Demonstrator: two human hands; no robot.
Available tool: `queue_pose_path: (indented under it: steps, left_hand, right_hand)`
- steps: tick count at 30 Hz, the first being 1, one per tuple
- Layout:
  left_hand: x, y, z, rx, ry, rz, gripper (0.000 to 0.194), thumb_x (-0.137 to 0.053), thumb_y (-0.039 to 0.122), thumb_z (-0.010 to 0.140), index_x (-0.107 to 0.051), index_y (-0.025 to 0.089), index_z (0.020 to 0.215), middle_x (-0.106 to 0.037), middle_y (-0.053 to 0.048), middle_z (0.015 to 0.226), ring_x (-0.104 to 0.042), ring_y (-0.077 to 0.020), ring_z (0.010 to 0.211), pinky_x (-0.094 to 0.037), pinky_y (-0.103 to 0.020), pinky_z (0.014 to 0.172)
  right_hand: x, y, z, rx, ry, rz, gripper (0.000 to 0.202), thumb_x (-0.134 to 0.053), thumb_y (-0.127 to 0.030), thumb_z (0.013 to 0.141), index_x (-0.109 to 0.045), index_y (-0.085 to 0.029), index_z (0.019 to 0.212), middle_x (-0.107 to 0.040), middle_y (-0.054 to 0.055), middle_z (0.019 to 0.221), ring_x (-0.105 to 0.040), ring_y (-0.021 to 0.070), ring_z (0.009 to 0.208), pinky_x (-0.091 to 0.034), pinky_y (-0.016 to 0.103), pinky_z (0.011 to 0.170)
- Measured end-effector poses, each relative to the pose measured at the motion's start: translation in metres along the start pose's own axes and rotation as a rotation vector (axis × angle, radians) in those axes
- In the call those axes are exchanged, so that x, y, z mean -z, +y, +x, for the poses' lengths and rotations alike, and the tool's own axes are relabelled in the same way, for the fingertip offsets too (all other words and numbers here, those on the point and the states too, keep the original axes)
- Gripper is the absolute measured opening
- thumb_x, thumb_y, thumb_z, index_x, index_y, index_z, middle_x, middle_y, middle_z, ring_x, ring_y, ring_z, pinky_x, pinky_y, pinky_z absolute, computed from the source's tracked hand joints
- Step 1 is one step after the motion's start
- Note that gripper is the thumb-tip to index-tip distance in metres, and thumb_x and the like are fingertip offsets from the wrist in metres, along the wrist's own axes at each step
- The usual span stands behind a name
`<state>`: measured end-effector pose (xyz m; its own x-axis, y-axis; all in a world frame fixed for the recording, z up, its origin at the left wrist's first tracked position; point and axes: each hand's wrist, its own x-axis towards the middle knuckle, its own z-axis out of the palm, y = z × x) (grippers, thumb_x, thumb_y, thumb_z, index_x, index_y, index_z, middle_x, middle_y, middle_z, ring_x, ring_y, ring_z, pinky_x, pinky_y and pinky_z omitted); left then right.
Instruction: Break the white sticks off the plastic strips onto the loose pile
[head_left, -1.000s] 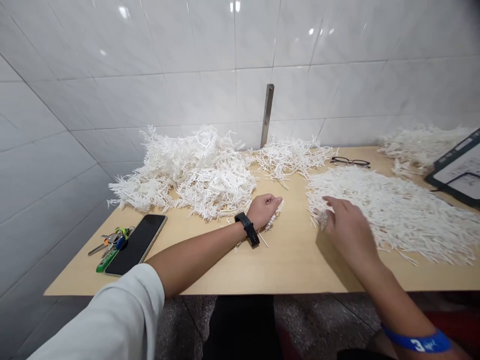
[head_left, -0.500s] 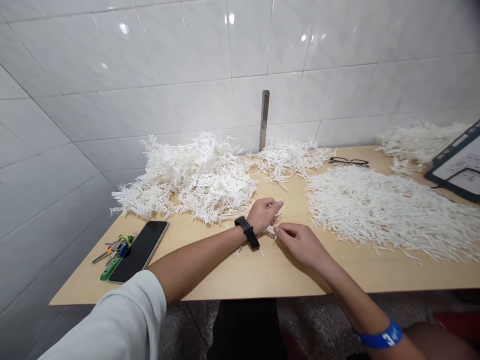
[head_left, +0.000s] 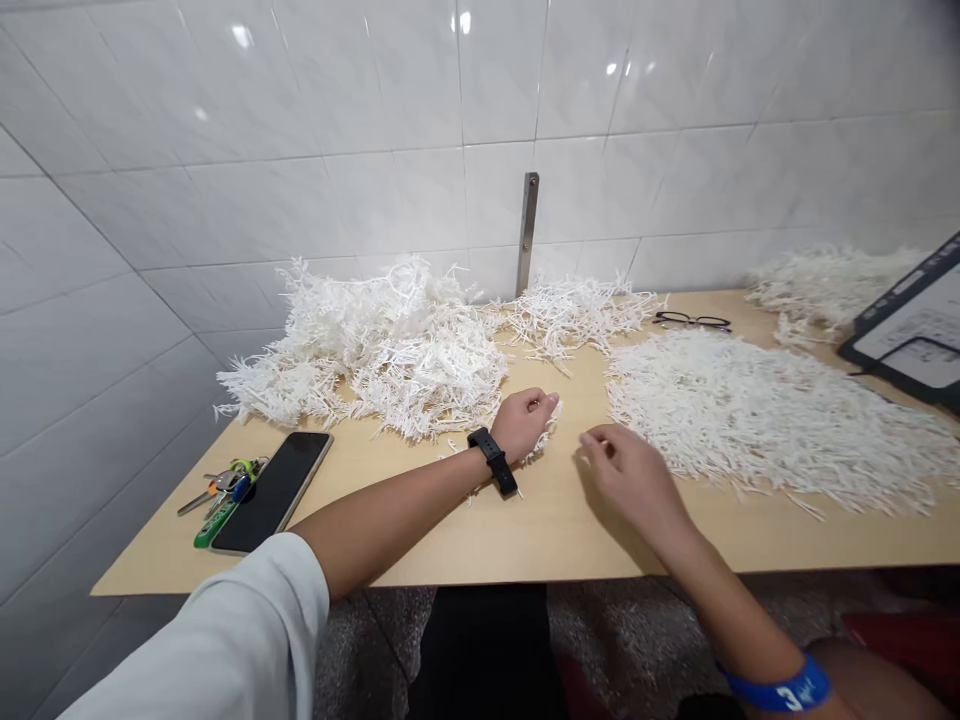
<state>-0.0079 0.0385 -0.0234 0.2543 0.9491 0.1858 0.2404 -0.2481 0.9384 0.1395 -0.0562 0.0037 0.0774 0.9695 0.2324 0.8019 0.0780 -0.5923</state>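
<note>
My left hand, with a black watch on the wrist, is closed around a small bunch of thin white branched strands. Some of their ends poke out beside and below the fingers. To the right, my right hand hovers over the table with thumb and fingers pinched together. Whatever lies between its fingertips is too small or hidden to make out. Its nearest neighbour is a wide, flat heap of white strands. Beyond my left hand rises a taller, tangled pile of the white branched strands.
A smaller white pile and black-framed glasses lie toward the tiled wall. A phone and keys lie at the left of the wooden table. At far right are a dark-bordered board and another pile.
My right hand has drawn away from my left hand, moving right toward the flat heap. My left hand stays in about the same place, still gripping its strands.
</note>
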Motion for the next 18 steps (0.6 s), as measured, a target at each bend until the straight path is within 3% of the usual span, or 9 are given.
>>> queue_pose_path:
  steps: [3,7,12,14,18]
  left_hand:
    - [0.001,0.000,0.000,-0.014,-0.023,-0.051,0.042,-0.052,0.049,0.086,-0.044,0.016,0.062,-0.036,0.006,0.054,-0.034,-0.0082,0.054,-0.027,-0.023,0.053]
    - [0.003,0.001,0.001,0.042,-0.028,-0.072,0.040,-0.053,0.048,0.085,-0.044,0.017,0.061,-0.035,0.006,0.052,-0.033,-0.0077,0.051,-0.026,-0.022,0.051]
    - [0.003,-0.004,0.009,0.067,0.020,-0.069,0.040,-0.055,0.049,0.083,-0.046,0.017,0.061,-0.036,0.006,0.052,-0.035,-0.0072,0.050,-0.028,-0.022,0.050]
    - [0.003,-0.008,0.013,0.074,0.043,-0.079,0.041,-0.054,0.050,0.084,-0.043,0.018,0.061,-0.035,0.006,0.053,-0.038,-0.0076,0.050,-0.029,-0.022,0.051]
    - [0.001,-0.011,0.013,0.028,0.005,-0.042,0.043,-0.052,0.052,0.086,-0.042,0.018,0.061,-0.035,0.006,0.054,-0.038,-0.0082,0.051,-0.029,-0.023,0.052]
  right_hand:
    - [-0.020,-0.018,0.013,-0.031,-0.216,0.290,0.041,-0.042,-0.051,0.090,-0.059,-0.020,0.070,-0.066,0.004,0.071,-0.057,0.0199,0.067,-0.040,0.030,0.063]
    - [-0.035,-0.026,0.009,0.018,-0.310,0.370,0.040,-0.042,-0.046,0.091,-0.051,-0.020,0.062,-0.059,0.001,0.061,-0.053,0.0168,0.061,-0.036,0.027,0.060]
    - [-0.012,-0.011,-0.026,0.008,-0.339,0.193,0.043,-0.037,-0.044,0.093,-0.049,-0.021,0.059,-0.057,0.001,0.056,-0.053,0.0175,0.057,-0.036,0.028,0.057]
    - [0.004,0.001,-0.030,0.035,-0.284,0.087,0.040,-0.036,-0.041,0.094,-0.058,-0.020,0.068,-0.065,0.005,0.068,-0.059,0.0209,0.066,-0.040,0.029,0.062]
    - [0.018,0.018,-0.013,0.091,0.127,-0.232,0.034,-0.038,-0.031,0.091,-0.066,-0.016,0.103,-0.068,0.017,0.108,-0.060,0.0299,0.092,-0.041,0.038,0.077]
